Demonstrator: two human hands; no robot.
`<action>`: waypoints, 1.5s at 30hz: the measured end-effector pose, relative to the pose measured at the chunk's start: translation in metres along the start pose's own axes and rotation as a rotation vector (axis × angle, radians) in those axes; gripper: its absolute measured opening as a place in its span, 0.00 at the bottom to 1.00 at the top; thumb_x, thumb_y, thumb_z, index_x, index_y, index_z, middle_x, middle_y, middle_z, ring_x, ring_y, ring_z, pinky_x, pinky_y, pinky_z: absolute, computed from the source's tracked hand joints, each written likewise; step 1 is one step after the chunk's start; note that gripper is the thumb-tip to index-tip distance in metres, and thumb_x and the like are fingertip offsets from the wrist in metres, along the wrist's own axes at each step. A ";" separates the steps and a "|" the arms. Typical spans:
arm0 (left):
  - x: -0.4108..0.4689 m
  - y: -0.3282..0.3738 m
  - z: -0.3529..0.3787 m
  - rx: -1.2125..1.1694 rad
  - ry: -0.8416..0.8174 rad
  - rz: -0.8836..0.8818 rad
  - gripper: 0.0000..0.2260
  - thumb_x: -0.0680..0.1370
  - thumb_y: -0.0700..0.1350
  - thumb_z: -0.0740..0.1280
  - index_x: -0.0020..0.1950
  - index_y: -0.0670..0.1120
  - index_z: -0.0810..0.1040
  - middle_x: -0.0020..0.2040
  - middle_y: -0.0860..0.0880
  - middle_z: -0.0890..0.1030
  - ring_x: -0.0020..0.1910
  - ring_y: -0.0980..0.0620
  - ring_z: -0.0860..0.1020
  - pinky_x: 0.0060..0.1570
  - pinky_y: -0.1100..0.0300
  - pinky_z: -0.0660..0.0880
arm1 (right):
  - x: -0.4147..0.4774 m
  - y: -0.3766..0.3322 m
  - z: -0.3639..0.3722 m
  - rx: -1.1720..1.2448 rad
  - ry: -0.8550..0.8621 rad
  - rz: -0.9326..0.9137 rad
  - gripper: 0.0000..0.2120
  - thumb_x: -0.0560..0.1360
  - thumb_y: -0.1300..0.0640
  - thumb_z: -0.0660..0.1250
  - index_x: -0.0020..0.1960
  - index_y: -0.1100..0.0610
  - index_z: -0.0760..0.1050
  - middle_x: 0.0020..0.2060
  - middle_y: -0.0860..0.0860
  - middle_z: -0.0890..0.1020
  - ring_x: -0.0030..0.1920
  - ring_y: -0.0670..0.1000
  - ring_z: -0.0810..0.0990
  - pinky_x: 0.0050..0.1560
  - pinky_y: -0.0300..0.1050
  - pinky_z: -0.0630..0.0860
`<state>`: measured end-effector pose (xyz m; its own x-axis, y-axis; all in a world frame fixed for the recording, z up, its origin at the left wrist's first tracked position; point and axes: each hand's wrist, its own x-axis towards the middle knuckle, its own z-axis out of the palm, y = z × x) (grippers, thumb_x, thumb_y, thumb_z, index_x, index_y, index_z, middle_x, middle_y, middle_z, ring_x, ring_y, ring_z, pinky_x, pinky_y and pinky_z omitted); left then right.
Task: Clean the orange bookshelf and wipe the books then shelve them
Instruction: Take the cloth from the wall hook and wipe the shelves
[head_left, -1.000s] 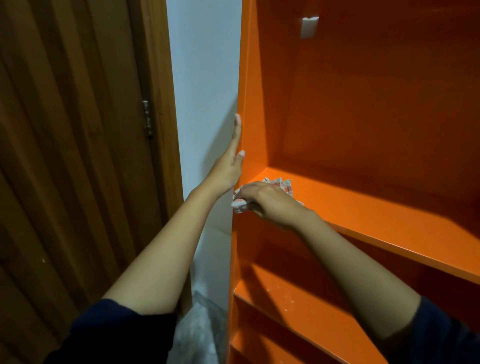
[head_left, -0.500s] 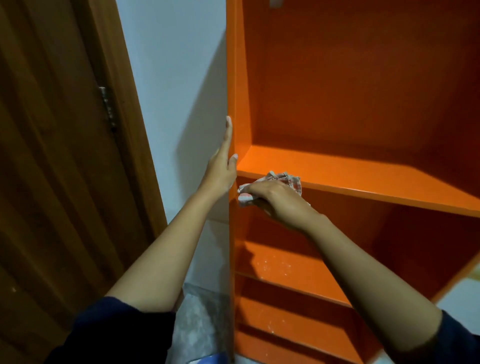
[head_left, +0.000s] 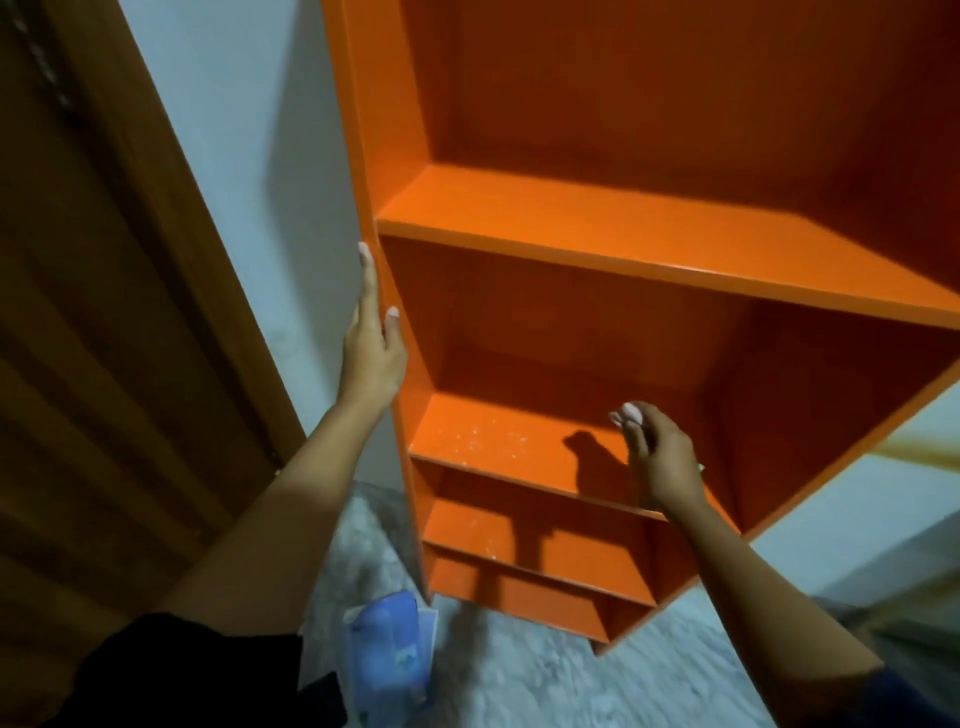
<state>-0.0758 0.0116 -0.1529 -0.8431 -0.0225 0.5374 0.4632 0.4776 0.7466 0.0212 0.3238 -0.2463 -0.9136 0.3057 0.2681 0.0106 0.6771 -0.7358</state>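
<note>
The orange bookshelf (head_left: 623, 244) stands bare against a pale wall. My left hand (head_left: 371, 343) lies flat on the outside of its left side panel, fingers straight and pointing up. My right hand (head_left: 660, 457) is over the lower shelf board (head_left: 498, 441), which is speckled with white dust, and its fingertips are bunched together. The cloth is almost all hidden under that hand; only a pale sliver (head_left: 701, 467) shows at its right edge. No books stand on any shelf.
A brown wooden door (head_left: 104, 312) fills the left side. On the grey marbled floor (head_left: 545, 675), beside the bookshelf's foot, lies a blue plastic-covered item (head_left: 387, 654) on white papers. Two lower shelf boards also show white specks.
My view has tilted down. My right hand left the upper shelf's front edge and dropped to the dusty shelf below, further right. My left hand stays flat on the side panel.
</note>
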 end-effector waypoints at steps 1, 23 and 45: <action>-0.005 -0.004 0.007 0.013 0.025 -0.012 0.27 0.83 0.46 0.52 0.75 0.61 0.40 0.76 0.48 0.59 0.62 0.37 0.74 0.57 0.45 0.75 | -0.002 0.019 -0.002 -0.034 0.034 0.043 0.13 0.81 0.53 0.58 0.61 0.56 0.74 0.55 0.55 0.81 0.56 0.57 0.79 0.53 0.56 0.76; -0.041 -0.038 0.062 0.178 0.216 -0.195 0.25 0.84 0.45 0.49 0.77 0.50 0.41 0.74 0.42 0.62 0.70 0.50 0.66 0.64 0.65 0.62 | 0.034 0.089 0.068 -0.701 -0.362 0.087 0.25 0.80 0.42 0.44 0.76 0.45 0.51 0.75 0.53 0.59 0.73 0.59 0.56 0.71 0.61 0.48; -0.041 -0.035 0.048 0.094 0.118 -0.181 0.25 0.82 0.53 0.49 0.69 0.70 0.34 0.70 0.42 0.68 0.57 0.37 0.76 0.53 0.37 0.75 | 0.082 0.006 0.197 -0.575 -0.640 -0.400 0.30 0.80 0.41 0.50 0.78 0.48 0.44 0.77 0.48 0.54 0.74 0.55 0.57 0.69 0.55 0.54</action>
<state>-0.0704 0.0378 -0.2197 -0.8699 -0.2150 0.4439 0.2748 0.5361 0.7982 -0.1339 0.2213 -0.3507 -0.9403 -0.3297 -0.0838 -0.3086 0.9303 -0.1982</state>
